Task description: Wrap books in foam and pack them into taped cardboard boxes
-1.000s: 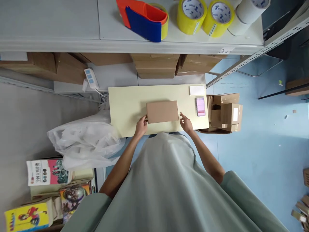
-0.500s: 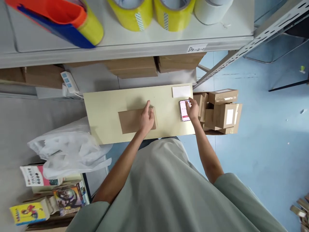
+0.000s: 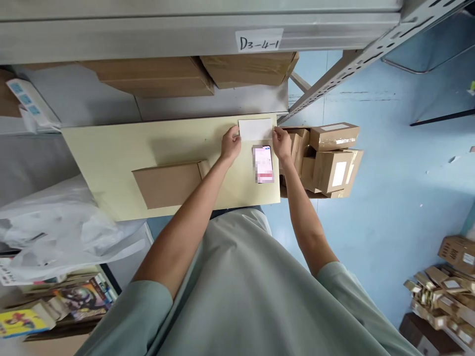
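Observation:
A small white paper slip [image 3: 255,129] lies at the back right of the pale yellow tabletop [image 3: 122,148]. My left hand [image 3: 230,145] pinches its left edge, fingers closed. At the slip's right edge my right hand [image 3: 282,143] is closed in a pinch as well. Just below the slip, a phone [image 3: 264,164] with a lit pink and white screen rests on the table, between my forearms. Further left lies a flat brown cardboard box [image 3: 168,185], partly behind my left forearm.
Cardboard boxes [image 3: 334,168] are piled against the table's right end. A metal shelf [image 3: 148,37] with a handwritten label runs along the back, large cartons [image 3: 156,76] beneath it. White plastic bags [image 3: 67,227] and books [image 3: 81,299] are at left; more parcels [image 3: 445,296] sit lower right.
My left hand has left the cardboard box and moved right to the slip. My right hand has moved from the phone up to the slip's right edge. The view has shifted.

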Motion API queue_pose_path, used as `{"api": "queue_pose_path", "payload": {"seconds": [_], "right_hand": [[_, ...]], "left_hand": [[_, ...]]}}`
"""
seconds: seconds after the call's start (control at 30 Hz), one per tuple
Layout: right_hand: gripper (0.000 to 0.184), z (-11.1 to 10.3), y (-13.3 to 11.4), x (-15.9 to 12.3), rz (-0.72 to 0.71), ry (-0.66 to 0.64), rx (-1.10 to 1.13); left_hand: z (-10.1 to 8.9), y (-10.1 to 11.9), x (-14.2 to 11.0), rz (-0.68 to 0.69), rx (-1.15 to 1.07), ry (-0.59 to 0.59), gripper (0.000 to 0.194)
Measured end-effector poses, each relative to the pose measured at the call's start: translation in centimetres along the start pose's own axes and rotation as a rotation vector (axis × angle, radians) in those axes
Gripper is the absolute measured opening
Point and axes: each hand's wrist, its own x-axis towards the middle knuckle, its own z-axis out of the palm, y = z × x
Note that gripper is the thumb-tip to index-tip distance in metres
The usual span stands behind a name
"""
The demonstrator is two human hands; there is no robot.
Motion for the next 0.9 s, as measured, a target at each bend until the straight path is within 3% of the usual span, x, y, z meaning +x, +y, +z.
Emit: {"api": "queue_pose_path", "payload": {"seconds": [0.1, 0.23, 0.5, 0.73, 0.9], "right_hand": [[0.062, 0.6, 0.0, -0.1, 0.055, -0.003, 0.019], [0.059, 1.3, 0.0, -0.5, 0.103, 0.018, 0.049], [0.058, 1.8, -0.8, -1.0, 0.139, 0.074, 0.06], [0.051, 1.9, -2.2, -1.5, 0.151, 0.112, 0.023], [0.039, 1.5, -4.5, -2.2, 0.172, 0.127, -0.055]], "left_hand": [[0.0, 0.2, -0.8, -0.086, 0.004, -0.029, 0.045], [0.0, 0.5, -1.5, -0.102, 0.022, 0.0, 0.049], [-0.3, 0.8, -0.7, -0.168, 0.127, 0.013, 0.042], [0.0, 4.1, -1.6, -0.191, 0.182, 0.075, 0.042], [0.5, 7.0, -2.7, -0.215, 0.191, 0.165, 0.025]]}}
